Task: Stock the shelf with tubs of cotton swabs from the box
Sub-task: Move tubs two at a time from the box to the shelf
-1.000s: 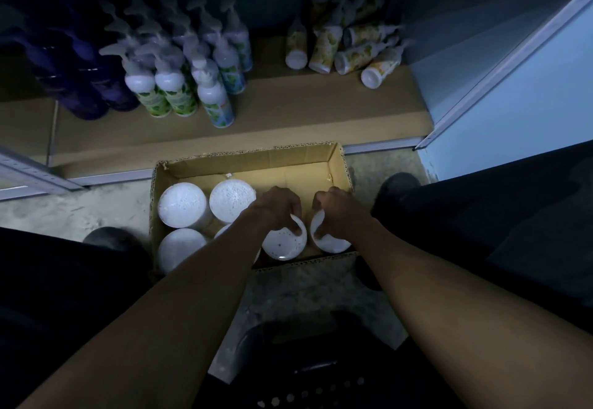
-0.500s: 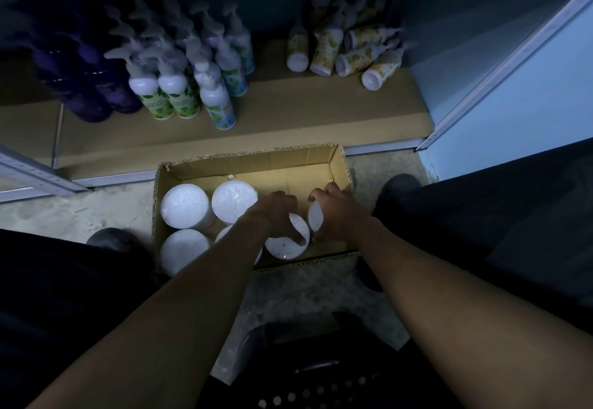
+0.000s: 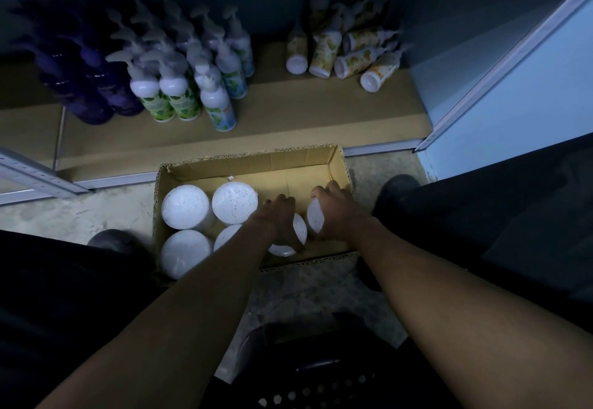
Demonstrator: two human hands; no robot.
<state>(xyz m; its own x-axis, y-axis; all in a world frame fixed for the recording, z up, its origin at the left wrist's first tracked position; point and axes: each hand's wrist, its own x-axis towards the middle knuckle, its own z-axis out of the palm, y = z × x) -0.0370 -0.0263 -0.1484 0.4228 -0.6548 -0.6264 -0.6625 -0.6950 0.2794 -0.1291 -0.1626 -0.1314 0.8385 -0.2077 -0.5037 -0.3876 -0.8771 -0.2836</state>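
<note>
So we've got both hands down in the cardboard box (image 3: 250, 165) on the floor, each one on its own tub of cotton swabs. Our left hand (image 3: 280, 216) has its fingers (image 3: 282, 200) curled over the far side of the left tub (image 3: 290, 238), thumb down the near side. Our right hand (image 3: 337, 213) is wrapped around the right tub (image 3: 313, 216), which sits tipped a bit, right next to the box's right wall. So both sets of fingers are grasping, not loose.

Left of our fingers there are four more tubs (image 3: 186, 205) standing upright in the box, lids up. Beyond the fingertips is the shelf (image 3: 288, 123), with green pump bottles (image 3: 179, 100) off to the left and some yellow-label bottles (image 3: 353, 59) lying tumbled to the right. The bare stretch between them looks like the spot for these.

Handling-wise, we'd guess these are really light, just swabs in thin plastic. The walls are probably smooth and a little slick, and might flex if squeezed hard. Best hold is around the side wall, fingers opposite thumb, not by the lid, since that could pop off. Light squeeze is plenty.
</note>
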